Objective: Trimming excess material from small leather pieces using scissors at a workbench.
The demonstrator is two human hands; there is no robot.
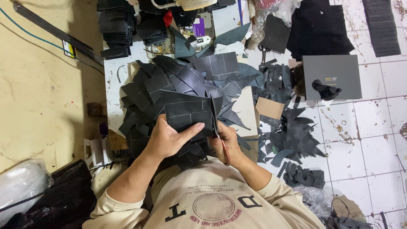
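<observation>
My left hand [169,139] grips a dark sheet piece [186,112] marked with pale lines, thumb pressed across its lower edge. My right hand [227,140] holds scissors [219,135] with reddish handles, the blades running up along the sheet's right edge. Both hands hover over a big heap of dark cut pieces [178,80] on a white work surface [113,78].
Stacks of dark pieces [115,25] stand at the back left. A grey box [333,74] with a black scrap lies on the tiled floor [369,127] at right, near offcuts [292,135] and black fabric [318,25]. Plastic bags [21,182] sit at lower left.
</observation>
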